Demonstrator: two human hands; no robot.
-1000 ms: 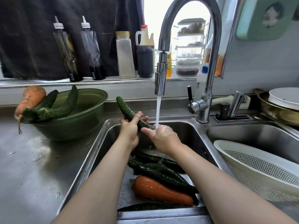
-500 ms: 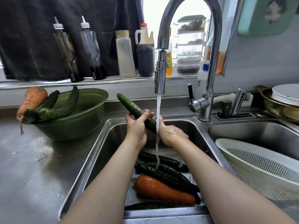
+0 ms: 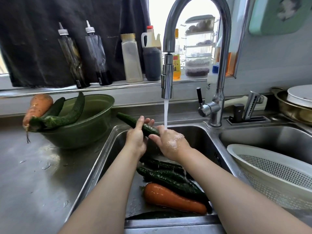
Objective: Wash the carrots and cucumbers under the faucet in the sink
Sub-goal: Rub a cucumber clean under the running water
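Far left of the faucet [image 3: 168,81], a green bowl [image 3: 76,137] carries a carrot [image 3: 38,107] and two cucumbers [image 3: 67,115] across its rim, probably parked out of the wet, though whether they are washed or waiting I cannot tell; nearer the faucet, the left hand [image 3: 135,141] has its fingers curled round the middle of a cucumber [image 3: 133,122], tilting it so its lower end dips toward the stream of water [image 3: 166,114]; just under the faucet the right hand [image 3: 170,142] wraps that lower end, likely to rub it, and the water lands on the hand's back, so the cucumber's tip is hidden behind it; below the faucet, on the sink [image 3: 199,139] floor, a heap of cucumbers [image 3: 168,178] and a second carrot [image 3: 170,198] lie partly covered by both forearms; right of the faucet a white colander [image 3: 270,169] is cut off by the frame edge.
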